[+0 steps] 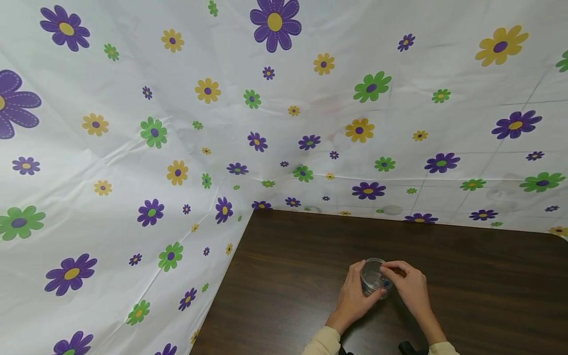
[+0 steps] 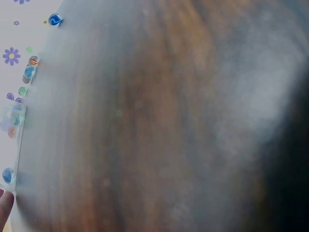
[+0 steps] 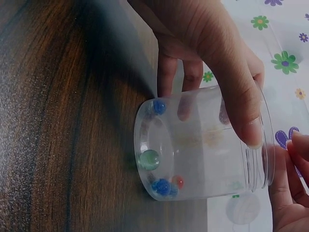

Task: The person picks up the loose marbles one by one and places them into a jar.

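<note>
Gripped clear jar (image 1: 372, 272) with left hand (image 1: 357, 296) at lower right of head frame, thumb and fingers round its wall. Had right hand (image 1: 410, 286) at jar top, fingers bent; couldn't tell whether pinching anything. Saw blue, green and red marbles (image 3: 149, 159) inside near jar bottom, around middle of right-wrist frame, plus flower-printed sheet (image 1: 230, 113) behind brown table (image 1: 275, 276).

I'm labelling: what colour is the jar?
The jar is clear and colourless, best seen in the right wrist view.
</note>
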Tool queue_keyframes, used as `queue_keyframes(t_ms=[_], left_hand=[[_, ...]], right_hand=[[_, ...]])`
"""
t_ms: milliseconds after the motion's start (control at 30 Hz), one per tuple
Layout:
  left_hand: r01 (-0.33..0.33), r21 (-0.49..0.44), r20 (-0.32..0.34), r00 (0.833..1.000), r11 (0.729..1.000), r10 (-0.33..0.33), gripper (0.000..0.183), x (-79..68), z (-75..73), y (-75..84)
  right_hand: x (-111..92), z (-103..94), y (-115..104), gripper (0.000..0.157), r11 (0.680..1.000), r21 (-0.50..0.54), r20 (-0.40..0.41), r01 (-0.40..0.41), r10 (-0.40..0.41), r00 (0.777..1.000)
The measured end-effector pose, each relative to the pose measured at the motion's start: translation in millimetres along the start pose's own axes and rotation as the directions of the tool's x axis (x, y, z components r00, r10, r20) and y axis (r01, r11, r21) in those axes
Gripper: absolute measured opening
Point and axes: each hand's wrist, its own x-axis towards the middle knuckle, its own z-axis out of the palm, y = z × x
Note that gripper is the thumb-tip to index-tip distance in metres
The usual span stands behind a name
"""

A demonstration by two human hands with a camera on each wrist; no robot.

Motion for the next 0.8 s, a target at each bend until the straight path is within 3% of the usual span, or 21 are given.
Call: queue_keyframes(t_ms=[800], left_hand=[[-0.040, 0.010, -0.048, 0.998, 0.999, 0.041, 0.080, 0.0, 4.0, -4.3]], right_hand=[[3.7, -10.4, -2.2, 0.013, 0.998, 0.030, -0.025, 0.046, -0.045, 0.999]])
